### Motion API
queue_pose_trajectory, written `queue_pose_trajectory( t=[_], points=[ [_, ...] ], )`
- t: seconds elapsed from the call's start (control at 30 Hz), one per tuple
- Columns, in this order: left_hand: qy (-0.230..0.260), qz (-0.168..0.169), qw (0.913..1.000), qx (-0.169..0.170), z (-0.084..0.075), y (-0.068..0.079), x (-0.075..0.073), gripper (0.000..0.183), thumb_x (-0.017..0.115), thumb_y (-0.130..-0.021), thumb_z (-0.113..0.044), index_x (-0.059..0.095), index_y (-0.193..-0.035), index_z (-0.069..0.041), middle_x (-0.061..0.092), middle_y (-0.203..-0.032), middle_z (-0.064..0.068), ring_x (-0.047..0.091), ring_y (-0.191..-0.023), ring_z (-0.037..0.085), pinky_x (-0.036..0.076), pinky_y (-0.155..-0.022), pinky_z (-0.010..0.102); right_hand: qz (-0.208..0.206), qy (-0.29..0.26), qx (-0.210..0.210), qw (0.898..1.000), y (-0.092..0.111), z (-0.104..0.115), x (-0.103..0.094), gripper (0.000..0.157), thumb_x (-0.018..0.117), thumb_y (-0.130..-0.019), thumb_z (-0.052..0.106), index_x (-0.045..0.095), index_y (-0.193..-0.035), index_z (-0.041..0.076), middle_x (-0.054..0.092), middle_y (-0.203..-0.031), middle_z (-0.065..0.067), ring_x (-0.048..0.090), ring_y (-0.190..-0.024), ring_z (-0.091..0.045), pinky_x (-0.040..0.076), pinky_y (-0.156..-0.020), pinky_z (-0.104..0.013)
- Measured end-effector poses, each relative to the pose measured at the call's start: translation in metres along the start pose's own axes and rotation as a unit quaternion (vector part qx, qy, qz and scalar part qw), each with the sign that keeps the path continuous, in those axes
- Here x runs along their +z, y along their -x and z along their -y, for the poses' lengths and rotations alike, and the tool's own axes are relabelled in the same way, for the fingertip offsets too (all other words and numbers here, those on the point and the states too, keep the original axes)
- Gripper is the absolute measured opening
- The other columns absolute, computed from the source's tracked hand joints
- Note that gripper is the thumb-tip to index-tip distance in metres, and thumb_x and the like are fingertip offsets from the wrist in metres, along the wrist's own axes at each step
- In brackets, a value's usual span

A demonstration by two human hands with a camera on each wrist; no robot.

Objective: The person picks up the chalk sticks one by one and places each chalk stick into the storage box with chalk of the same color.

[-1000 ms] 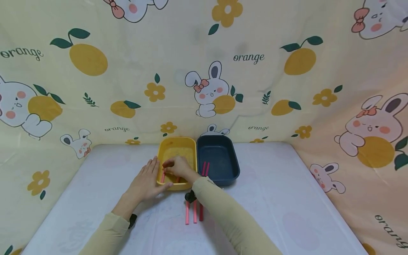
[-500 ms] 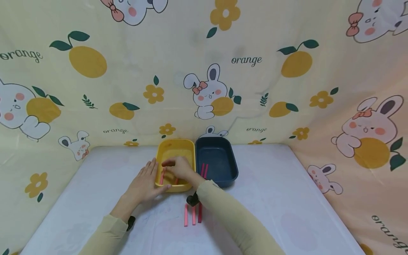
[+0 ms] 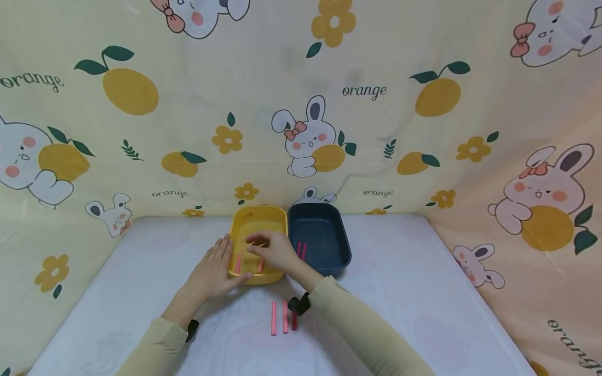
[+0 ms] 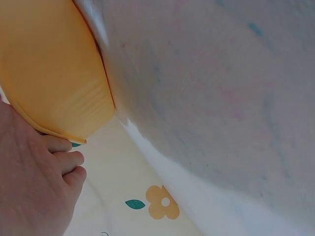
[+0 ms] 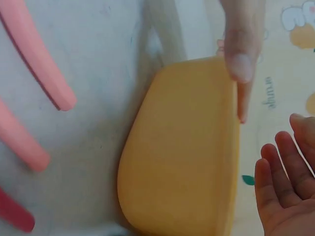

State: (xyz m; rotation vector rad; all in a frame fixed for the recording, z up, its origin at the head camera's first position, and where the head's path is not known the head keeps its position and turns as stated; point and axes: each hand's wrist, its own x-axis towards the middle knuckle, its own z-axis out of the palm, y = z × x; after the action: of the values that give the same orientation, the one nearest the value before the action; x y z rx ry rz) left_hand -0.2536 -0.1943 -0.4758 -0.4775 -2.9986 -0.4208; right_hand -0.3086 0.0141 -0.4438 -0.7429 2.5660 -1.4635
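My left hand [image 3: 213,269] rests against the left side of a yellow plastic box [image 3: 259,210], fingers straight and thumb along the front rim. Over that box hovers my right hand [image 3: 273,250]; in the right wrist view its fingers [image 5: 283,179] are spread apart with nothing between them. Inside the yellow box, one pink stick [image 3: 238,263] leans at the left and another pink stick [image 3: 261,266] at the right. Two darker pink sticks [image 3: 303,252] stand in the navy box [image 3: 343,235], partly hidden by my right hand and wrist.
Three sticks, two light pink [image 3: 274,318] and one dark pink [image 3: 294,322], lie on the white tablecloth [image 3: 414,292] in front of the boxes. The boxes stand side by side near the patterned backdrop [image 3: 207,104].
My right hand has let go of the left pink stick in the yellow box and drawn back a little to the right. My left hand stays at the rim.
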Motion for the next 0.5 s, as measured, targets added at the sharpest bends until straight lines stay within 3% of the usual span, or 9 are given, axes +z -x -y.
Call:
queue_pose_trajectory(
  t=[0.17,0.5],
  points=[
    [0.002,-0.001,1.0,0.0,0.0,-0.001,0.0,0.114,0.05,-0.094,-0.077,0.024,-0.158,0.014,0.017,-0.169,0.03,0.02,-0.155,0.049,0.024,-0.124,0.061,-0.02,-0.013,-0.014,1.0,0.016,0.009,-0.012,0.022,0.075,-0.098,0.019,0.076,-0.119,0.014,0.076,-0.114,-0.002,0.072,-0.099,-0.01,0.06,-0.089,-0.025],
    [0.006,0.0,1.0,-0.002,0.001,-0.001,0.004,0.116,0.053,-0.093,-0.077,0.023,-0.158,0.014,0.016,-0.169,0.03,0.019,-0.155,0.049,0.024,-0.124,0.062,-0.033,-0.035,-0.013,0.999,0.051,0.016,-0.029,0.021,0.075,-0.098,0.019,0.074,-0.119,0.016,0.074,-0.114,0.002,0.07,-0.101,-0.01,0.06,-0.09,-0.027]
  ],
)
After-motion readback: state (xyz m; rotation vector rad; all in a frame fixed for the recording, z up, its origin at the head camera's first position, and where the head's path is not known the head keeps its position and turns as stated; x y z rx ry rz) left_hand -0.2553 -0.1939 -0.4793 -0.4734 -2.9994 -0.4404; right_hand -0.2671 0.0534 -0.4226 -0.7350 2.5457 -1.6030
